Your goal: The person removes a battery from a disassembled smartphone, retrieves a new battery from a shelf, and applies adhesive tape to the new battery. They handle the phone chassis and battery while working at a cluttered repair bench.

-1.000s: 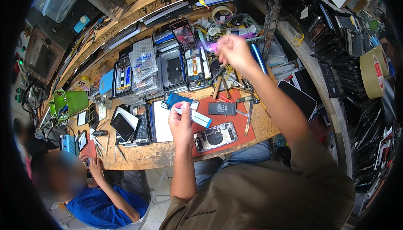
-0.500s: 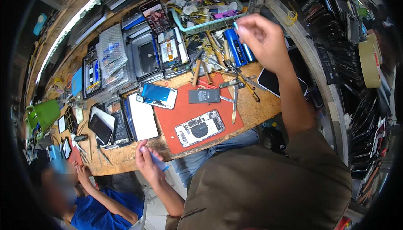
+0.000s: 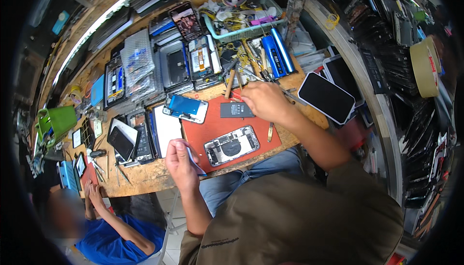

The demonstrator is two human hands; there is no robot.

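Observation:
My left hand [image 3: 181,161] is closed on a thin blue strip [image 3: 196,167] at the front edge of the red mat [image 3: 203,132]. My right hand [image 3: 266,101] is curled over the tools beside a black phone battery [image 3: 237,110]; what it grips, if anything, I cannot make out. An opened phone body [image 3: 232,146] with exposed internals lies on the mat below both the battery and my right hand. A white phone part with a blue film [image 3: 180,105] lies at the mat's upper left, beside a white pad [image 3: 166,132].
Stacked phone parts [image 3: 171,64], a basket of small parts [image 3: 241,21] and blue cylinders [image 3: 275,54] line the back. Dark phones [image 3: 323,98] lie at right, a green bin [image 3: 55,125] at left. A co-worker in blue [image 3: 121,231] works at lower left.
My right hand has come down from the basket area toward the battery and tools. My left hand, lowered with the strip earlier, has risen slightly and moved right over the last half second.

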